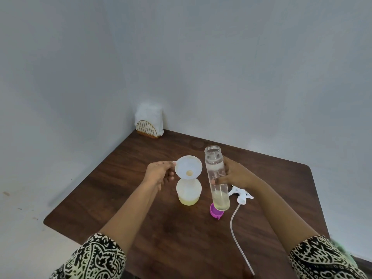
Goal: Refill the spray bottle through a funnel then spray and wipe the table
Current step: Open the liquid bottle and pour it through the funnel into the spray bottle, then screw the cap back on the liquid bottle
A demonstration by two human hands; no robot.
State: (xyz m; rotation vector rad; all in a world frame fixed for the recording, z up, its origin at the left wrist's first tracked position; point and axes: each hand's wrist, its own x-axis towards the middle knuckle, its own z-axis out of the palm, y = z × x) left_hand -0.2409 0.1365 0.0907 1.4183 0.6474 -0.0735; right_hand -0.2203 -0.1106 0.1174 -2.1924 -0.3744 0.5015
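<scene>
Left hand [160,174] pinches white funnel [188,168] by rim tab, above refill container [188,191]. Right hand [234,175] grips uncapped spray bottle [216,178], upright on table [141,208].

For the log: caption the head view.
Left hand holds white plastic funnel beside open clear bottle gripped by right hand.

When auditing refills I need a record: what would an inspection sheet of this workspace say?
Surface: dark wood table.
Job's things: bottle uncapped, tilted, a little pale liquid inside; funnel tilted above cup of yellow liquid; spray head with tube lying on the table right of the bottle.
Clutter: purple cap by the bottle's base; napkin holder in the far corner.
Grips: left hand holds the funnel's rim; right hand holds the bottle.
Cables: nothing seen.
Surroundings: plain grey walls.
</scene>
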